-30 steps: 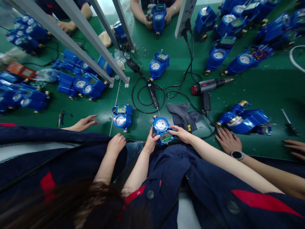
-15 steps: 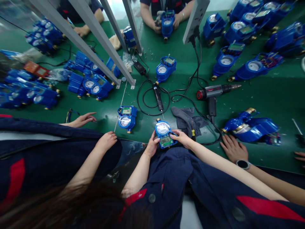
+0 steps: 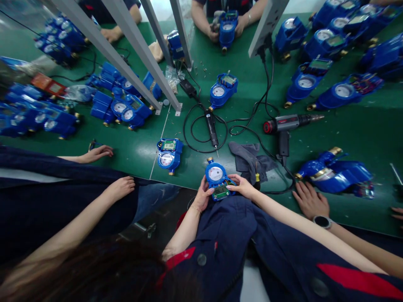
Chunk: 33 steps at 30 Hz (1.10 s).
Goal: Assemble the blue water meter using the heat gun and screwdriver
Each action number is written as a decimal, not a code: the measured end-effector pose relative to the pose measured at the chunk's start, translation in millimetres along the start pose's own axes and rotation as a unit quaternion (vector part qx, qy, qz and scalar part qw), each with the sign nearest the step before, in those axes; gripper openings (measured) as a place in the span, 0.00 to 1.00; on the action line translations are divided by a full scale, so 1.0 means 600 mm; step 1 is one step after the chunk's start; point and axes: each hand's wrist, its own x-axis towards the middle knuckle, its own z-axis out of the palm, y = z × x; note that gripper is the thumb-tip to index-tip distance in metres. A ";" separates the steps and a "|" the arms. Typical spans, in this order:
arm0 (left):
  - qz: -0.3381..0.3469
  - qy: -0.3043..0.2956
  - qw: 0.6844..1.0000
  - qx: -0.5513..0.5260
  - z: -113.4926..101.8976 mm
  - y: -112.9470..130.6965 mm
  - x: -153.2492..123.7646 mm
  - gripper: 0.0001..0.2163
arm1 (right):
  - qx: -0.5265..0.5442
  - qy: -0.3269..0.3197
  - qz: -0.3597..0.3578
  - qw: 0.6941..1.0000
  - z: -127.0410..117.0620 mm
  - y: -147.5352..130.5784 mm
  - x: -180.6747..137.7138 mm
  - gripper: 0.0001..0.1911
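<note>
Gripping glossy blue round-dialled meter (image 3: 217, 178) from both sides, left hand (image 3: 204, 196) and right hand (image 3: 244, 187), at smooth green bench (image 3: 135, 153) edge (stubby brass fitting (image 3: 210, 160) pointing away); crumpled grey cloth (image 3: 247, 157) near.

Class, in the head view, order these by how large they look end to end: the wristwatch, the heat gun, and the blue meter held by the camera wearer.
1. Heat gun
2. Camera wearer's blue meter, its lower part partly covered by fingers
3. Wristwatch

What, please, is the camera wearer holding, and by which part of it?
A blue meter, held by its display end: the left hand and the right hand grip opposite sides there.
</note>
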 end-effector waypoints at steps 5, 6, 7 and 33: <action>0.003 0.000 1.000 -0.007 0.004 -0.002 0.000 0.45 | -0.004 -0.002 -0.017 1.000 -0.003 -0.004 -0.006 0.23; 0.002 0.000 1.000 -0.009 0.005 -0.001 0.001 0.45 | -0.005 -0.002 -0.019 1.000 -0.004 -0.005 -0.005 0.24; 0.001 0.000 1.000 -0.011 0.006 0.000 0.003 0.45 | -0.006 0.000 -0.020 1.000 -0.004 -0.007 -0.005 0.24; -0.005 -0.037 0.999 -0.025 0.001 -0.007 -0.004 0.50 | -0.118 -0.001 -0.057 0.991 -0.009 -0.016 -0.013 0.30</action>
